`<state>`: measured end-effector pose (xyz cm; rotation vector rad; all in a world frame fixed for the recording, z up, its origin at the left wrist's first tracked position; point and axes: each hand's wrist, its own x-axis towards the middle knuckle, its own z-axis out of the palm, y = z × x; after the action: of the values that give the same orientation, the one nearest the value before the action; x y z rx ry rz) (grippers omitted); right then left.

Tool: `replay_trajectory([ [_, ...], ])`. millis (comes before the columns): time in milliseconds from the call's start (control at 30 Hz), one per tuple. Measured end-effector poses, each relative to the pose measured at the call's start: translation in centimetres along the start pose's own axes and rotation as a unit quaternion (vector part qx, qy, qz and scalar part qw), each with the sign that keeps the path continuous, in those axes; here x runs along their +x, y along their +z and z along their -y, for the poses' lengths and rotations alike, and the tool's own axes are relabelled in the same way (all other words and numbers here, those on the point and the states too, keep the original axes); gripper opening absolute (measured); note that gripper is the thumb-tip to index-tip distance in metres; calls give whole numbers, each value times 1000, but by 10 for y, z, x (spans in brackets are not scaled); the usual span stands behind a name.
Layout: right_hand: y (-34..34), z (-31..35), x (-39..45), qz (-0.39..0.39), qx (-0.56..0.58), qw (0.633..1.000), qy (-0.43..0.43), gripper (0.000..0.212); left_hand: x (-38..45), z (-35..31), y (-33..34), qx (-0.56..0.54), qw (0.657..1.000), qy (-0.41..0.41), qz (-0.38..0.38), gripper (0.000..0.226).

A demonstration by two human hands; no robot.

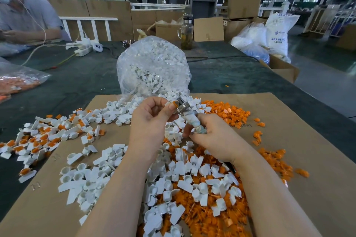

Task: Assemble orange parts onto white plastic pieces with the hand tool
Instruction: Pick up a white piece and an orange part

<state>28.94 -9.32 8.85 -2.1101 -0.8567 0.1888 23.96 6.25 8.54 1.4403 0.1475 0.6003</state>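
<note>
My left hand [152, 119] pinches a white plastic piece with an orange part [173, 103] in it, raised above the cardboard. My right hand [213, 136] grips the hand tool [189, 115] by its tape-wrapped handle; the metal tip meets the orange part. Loose white pieces [107, 171] and orange parts [227, 113] lie in heaps under and around both hands. Finished white-and-orange pieces [38, 140] lie spread at the left.
A cardboard sheet [308, 140] covers the dark table. A clear bag of white pieces [154, 67] stands just beyond my hands. Another bag [19, 81] lies far left. A person sits at the back left. A glass jar [186, 32] and boxes stand behind.
</note>
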Motion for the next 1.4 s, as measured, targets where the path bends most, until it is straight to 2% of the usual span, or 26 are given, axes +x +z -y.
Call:
replay_trajectory([
  [233, 1, -2, 2, -6, -41, 999, -1, 23, 1, 0, 0, 4, 1000, -22, -3, 7],
  [333, 4, -4, 4, -27, -96, 995, 3, 5, 1, -2, -1, -39, 996, -72, -26, 4],
  [367, 5, -5, 4, -37, -116, 993, 5, 7, 1, -4, -3, -78, 990, -102, -55, 5],
  [400, 6, -6, 4, -45, -126, 991, 9, 9, 1, -5, -7, -130, 977, -138, -96, 11],
  [467, 5, -8, 5, -63, -130, 989, 21, 8, 6, -8, -20, -240, 930, -200, -192, 18],
  [567, 4, -12, 5, -76, -143, 986, 33, 7, 13, -8, -39, -350, 856, -231, -302, 22],
  [700, 6, -16, 5, -84, -181, 979, 26, 16, 18, -5, -55, -433, 808, -194, -349, 23],
  [800, 8, -16, 5, -85, -187, 978, 27, 18, 20, -4, -59, -457, 801, -168, -349, 24],
  [900, 7, -15, 6, -93, -196, 976, 35, 14, 16, -5, -55, -449, 813, -178, -325, 15],
  [967, 7, -14, 5, -107, -196, 974, 32, 19, 12, -8, -48, -355, 873, -213, -258, 23],
  [1033, 7, -12, 4, -119, -205, 971, 21, 23, 10, -11, -38, -201, 942, -232, -135, 41],
  [1067, 7, -11, 4, -122, -210, 970, 14, 21, 8, -13, -30, -140, 960, -234, -68, 51],
  [1133, 8, -7, 4, -122, -225, 967, -1, 15, 1, -13, -14, -69, 967, -241, 39, 63],
  [1233, 12, -2, 3, -112, -237, 965, -30, 14, -10, -8, 2, -60, 967, -199, 145, 52],
  [1400, 17, 3, 5, -122, -262, 953, -91, 32, -5, 0, -3, -94, 978, -142, 123, 24],
])
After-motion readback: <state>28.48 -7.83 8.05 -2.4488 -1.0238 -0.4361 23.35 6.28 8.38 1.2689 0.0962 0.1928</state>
